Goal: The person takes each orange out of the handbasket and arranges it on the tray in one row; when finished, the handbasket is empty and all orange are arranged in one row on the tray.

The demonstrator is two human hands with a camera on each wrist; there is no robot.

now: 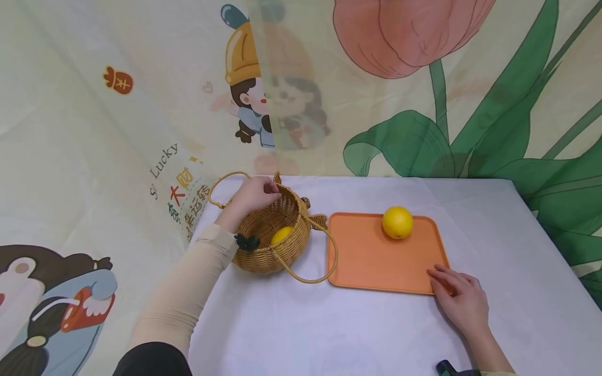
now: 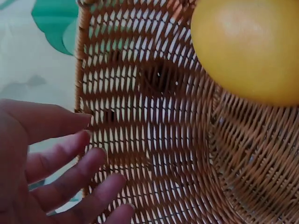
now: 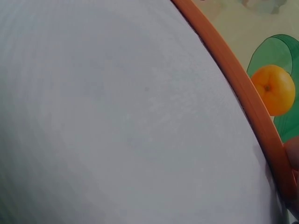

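Observation:
A round wicker basket [image 1: 265, 259] with two loop handles stands on the left of the table. Over its far rim is my left hand [image 1: 256, 194], fingers loosely bent; the left wrist view shows nothing between the fingers [image 2: 70, 170]. Inside the basket lies a yellow fruit [image 2: 247, 51], partly hidden by the near wall in the head view. To the right is an orange rectangular tray [image 1: 367, 256] with an orange [image 1: 397, 222] near its back edge. My right hand [image 1: 463, 303] rests at the tray's front right corner, thumb and fingertips touching the rim.
A white cloth covers the table [image 1: 329, 334]. Behind it hangs a printed curtain [image 1: 301, 104] with a tulip and cartoon figures. One basket handle [image 1: 310, 281] leans out over the tray's left edge.

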